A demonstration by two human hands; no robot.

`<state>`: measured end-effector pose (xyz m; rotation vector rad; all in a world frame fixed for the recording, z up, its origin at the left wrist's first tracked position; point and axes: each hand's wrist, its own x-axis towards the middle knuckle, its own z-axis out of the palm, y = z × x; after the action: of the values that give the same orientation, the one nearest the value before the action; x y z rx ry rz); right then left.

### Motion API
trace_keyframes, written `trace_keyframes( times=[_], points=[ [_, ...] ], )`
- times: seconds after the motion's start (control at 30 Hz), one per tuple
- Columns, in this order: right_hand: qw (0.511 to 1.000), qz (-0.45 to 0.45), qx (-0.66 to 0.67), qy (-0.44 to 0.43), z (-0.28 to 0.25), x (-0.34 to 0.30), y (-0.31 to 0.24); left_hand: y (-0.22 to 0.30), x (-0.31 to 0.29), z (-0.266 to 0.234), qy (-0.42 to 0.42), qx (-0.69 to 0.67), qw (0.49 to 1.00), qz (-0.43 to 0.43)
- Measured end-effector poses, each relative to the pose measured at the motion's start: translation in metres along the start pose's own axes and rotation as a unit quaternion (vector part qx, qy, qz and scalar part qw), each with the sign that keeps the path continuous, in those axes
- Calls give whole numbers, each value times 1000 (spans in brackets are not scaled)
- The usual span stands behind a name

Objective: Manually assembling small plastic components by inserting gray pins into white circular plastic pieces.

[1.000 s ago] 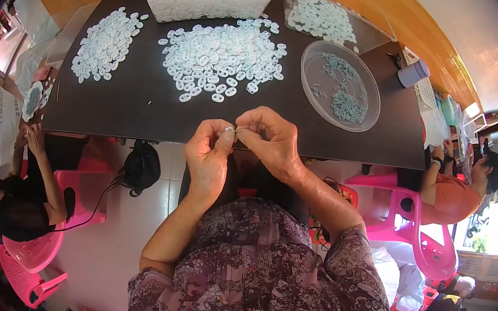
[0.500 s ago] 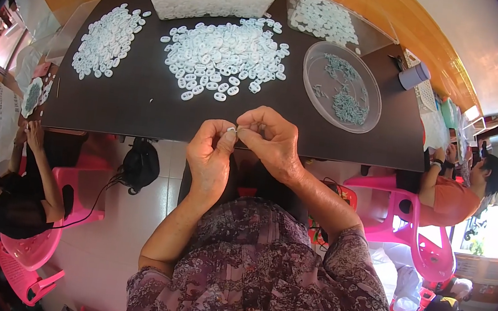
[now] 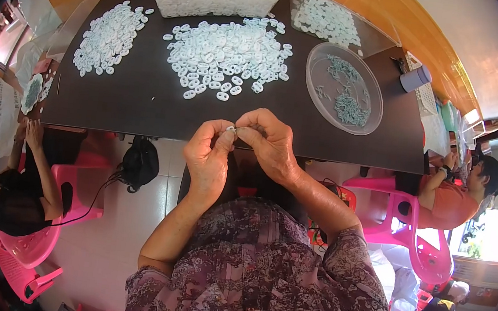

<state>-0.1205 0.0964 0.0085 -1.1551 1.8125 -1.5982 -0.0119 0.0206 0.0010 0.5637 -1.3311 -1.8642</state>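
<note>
Right hand slightly leftward — in tight pinch against white piece in left hand's pinch

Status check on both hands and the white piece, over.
Left hand pinches small white piece. Right hand close beside it, exact grip unclear. White pile on table, beyond both hands.

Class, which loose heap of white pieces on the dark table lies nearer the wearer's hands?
The broad middle heap, ahead of the left hand; the smaller heap sits farther off, leftward.
</note>
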Motion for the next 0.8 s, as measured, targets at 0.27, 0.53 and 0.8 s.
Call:
trace_keyframes(
  times=[0.27, 0.53, 0.8],
  points=[
    [995, -35, -93, 10, 6, 1, 4, -19, 0, -4, 29, 264, 947, 180],
    [995, -19, -96, -11, 3, 9, -5, -5, 8, -9, 30, 6, 999, -25],
    [996, 75, -5, -40, 0, 10, -6, -5, 9, -10, 24, -45, 998, -43]
  ],
)
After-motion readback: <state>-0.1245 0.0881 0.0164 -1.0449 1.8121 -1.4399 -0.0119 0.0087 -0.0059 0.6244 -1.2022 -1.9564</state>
